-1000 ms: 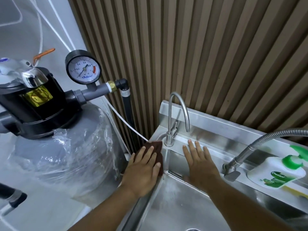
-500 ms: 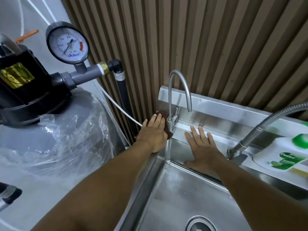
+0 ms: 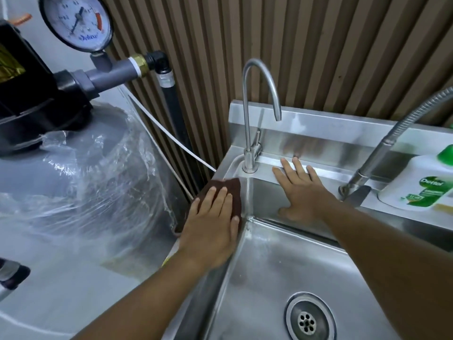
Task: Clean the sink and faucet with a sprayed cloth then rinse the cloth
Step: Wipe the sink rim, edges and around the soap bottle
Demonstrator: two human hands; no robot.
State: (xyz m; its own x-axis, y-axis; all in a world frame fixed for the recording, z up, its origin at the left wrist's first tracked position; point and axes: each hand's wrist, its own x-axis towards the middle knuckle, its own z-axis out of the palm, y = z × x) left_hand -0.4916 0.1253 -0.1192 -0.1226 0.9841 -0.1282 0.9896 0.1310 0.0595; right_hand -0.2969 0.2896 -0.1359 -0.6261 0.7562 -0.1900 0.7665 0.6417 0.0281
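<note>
1. Cloth (image 3: pixel 231 190), dark brown and soft-napped, lies flattened on the left rim of the stainless-steel sink (image 3: pixel 269 261), near its back left corner. The left hand (image 3: pixel 210 229) presses it down from above, and the cloth's far edge shows just beyond the fingertips.
2. Left fingers (image 3: pixel 221 200) lie straight and close together, flat on the fabric and not curled round it.
3. Right hand (image 3: pixel 304 197) rests flat against the back inner wall of the basin. Its fingers (image 3: pixel 297 168) are straight and spread apart, their tips reach the narrow ledge behind the basin, and they hold nothing.
4. Gooseneck faucet (image 3: pixel 247 106) is a slender brushed-steel tube bent in a tight arch. It rises from a round base just left of the right fingertips and beyond the left ones, with a small lever at its side.
5. Basin walls are smooth, dull-shining steel with faint streaks. The round drain strainer (image 3: pixel 310 321), pierced by a ring of holes, sits on the near side of both hands.
6. Right of the right fingers, a ribbed flexible metal hose (image 3: pixel 392 133) curves down to the ledge. Beside it lies a white Dettol bottle (image 3: pixel 421 185) with a green label and green pump top.
7. Left of the left fingers stands a rounded grey tank (image 3: pixel 85 168) wrapped in crinkled clear plastic film. Above it is a round pressure gauge (image 3: pixel 76 20) with a white dial, set on a grey pipe.
8. Beyond all the fingers, a wall of vertical brown slats (image 3: pixel 318 45) backs the sink.
</note>
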